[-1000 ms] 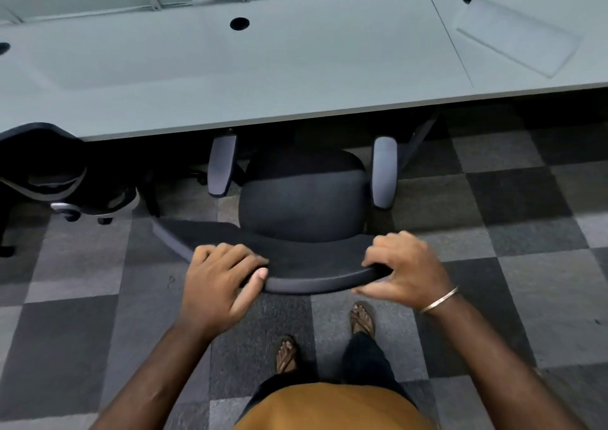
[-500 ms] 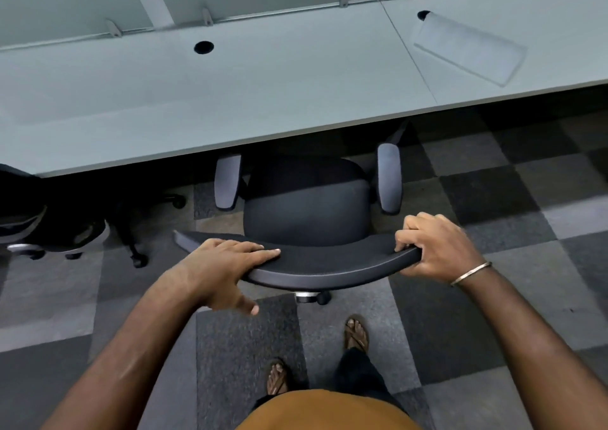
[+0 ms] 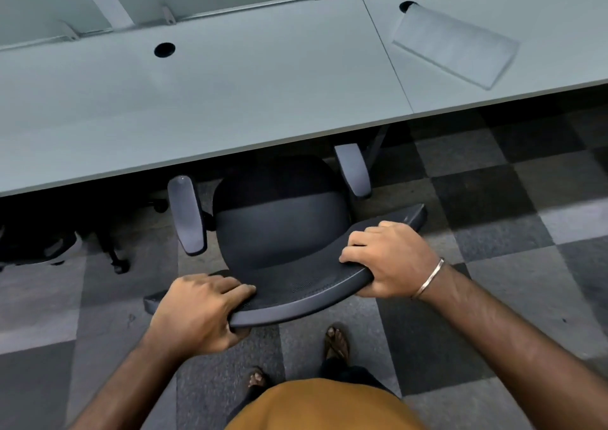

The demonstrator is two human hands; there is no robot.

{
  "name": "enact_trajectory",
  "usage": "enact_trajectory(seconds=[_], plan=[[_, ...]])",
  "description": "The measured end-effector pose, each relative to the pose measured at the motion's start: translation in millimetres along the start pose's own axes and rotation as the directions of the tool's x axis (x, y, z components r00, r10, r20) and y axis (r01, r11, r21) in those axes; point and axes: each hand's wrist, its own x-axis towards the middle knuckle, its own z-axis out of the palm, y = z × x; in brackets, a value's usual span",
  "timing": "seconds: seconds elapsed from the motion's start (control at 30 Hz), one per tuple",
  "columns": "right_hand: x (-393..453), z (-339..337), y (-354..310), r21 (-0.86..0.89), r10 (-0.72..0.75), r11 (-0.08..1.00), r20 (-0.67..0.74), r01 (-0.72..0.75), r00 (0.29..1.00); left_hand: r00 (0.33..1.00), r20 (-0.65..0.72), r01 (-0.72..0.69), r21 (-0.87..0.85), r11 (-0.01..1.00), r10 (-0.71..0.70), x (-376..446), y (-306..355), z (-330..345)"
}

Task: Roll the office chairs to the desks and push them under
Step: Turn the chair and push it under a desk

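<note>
Both hands grip the top edge of the black office chair (image 3: 279,228) backrest. Left hand (image 3: 197,311) wraps the left part, fingers over the top, thumb under the rim. Right hand (image 3: 391,258) wraps the right part, fingers curled over the front; a metal bangle (image 3: 427,279) sits on that wrist. Chair faces the grey desk (image 3: 230,100), seat front under the desk edge, grey armrests (image 3: 187,215) just at the edge, backrest angled. Flat grey pad (image 3: 457,51) lies on the desk, right side. Another dark chair (image 3: 36,245) sits under the desk at far left. Checkered carpet (image 3: 510,232) floor.
</note>
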Motion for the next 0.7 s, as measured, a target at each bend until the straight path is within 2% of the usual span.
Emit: enact_trajectory(seconds=[0.17,0.43,0.57,0.7], plan=[[5.5,-6.3,34.6,0.004,-0.024,1.0,0.002,0.024,1.0,0.992,-0.128,0.02,0.037,0.999,-0.015,28.3,-4.3,-1.4],[34.9,-28.8,106.9,-0.123,-0.016,0.992,0.009,0.017,1.0,0.995,-0.093,0.051,0.053,0.997,-0.046,112.5,-17.2,-23.3],[47.2,-47.3,163.1,-0.167,0.077,0.983,0.016,-0.073,0.997,0.989,-0.143,0.054,0.077,0.996,-0.042,180.8,-11.6,-29.2],[61.2,-48.1,189.4,-0.186,0.179,0.967,0.008,-0.174,0.984,0.992,-0.118,0.059,0.079,0.995,-0.049,218.9,-26.0,-29.5]])
